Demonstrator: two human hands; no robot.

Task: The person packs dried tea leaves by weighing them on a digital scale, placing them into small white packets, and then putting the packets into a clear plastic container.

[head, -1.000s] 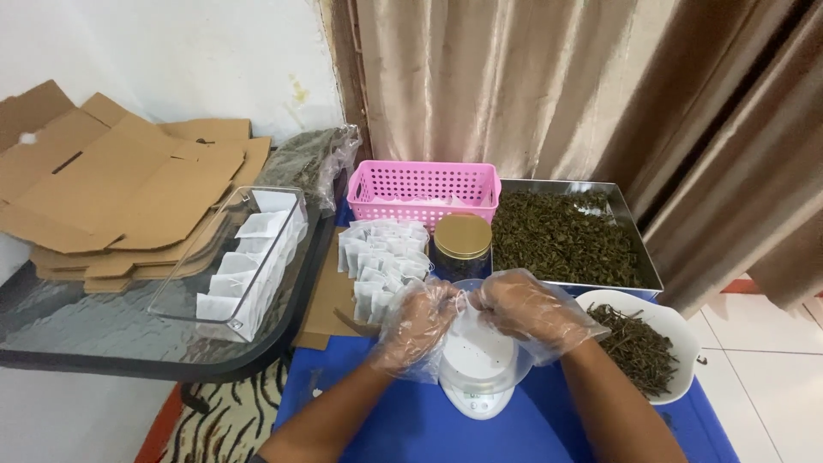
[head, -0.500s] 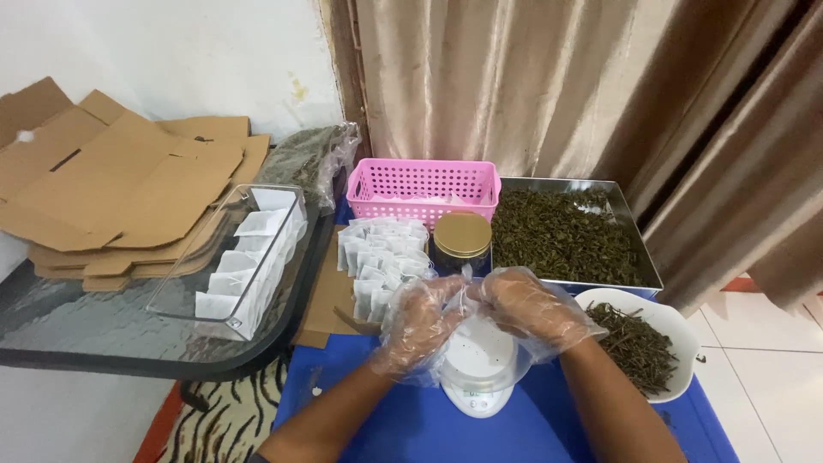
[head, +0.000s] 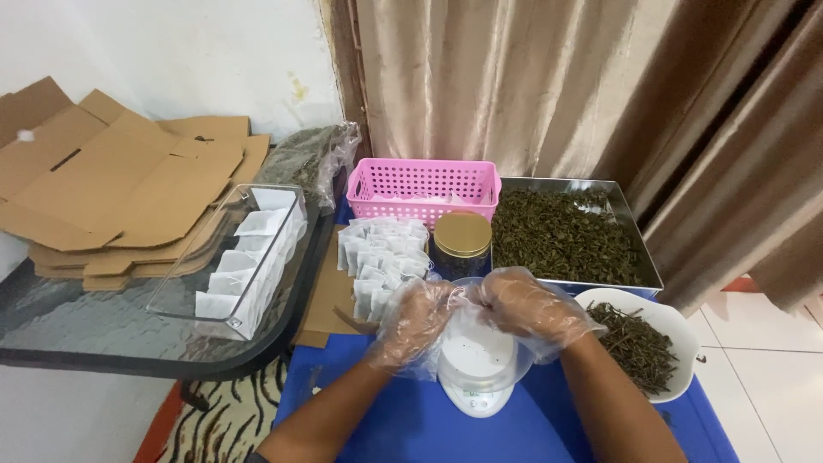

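Both my hands wear loose clear plastic gloves and meet over a small white kitchen scale (head: 474,377) on the blue table (head: 411,429). My left hand (head: 413,321) and my right hand (head: 521,307) pinch a small white sachet (head: 467,310) between them, just above the scale's plate. A pile of empty white sachets (head: 380,253) lies just beyond my left hand. A jar with a gold lid (head: 462,240) stands behind the scale.
A metal tray of dried leaves (head: 566,233) sits at the back right, a white bowl of dried stems (head: 639,343) at the right, a pink basket (head: 424,187) behind. To the left, a glass table (head: 103,330) bears flat cardboard boxes (head: 111,193) and a clear box of sachets (head: 244,257).
My hands stay over the scale with only small finger movements on the sachet. Nothing else has moved.
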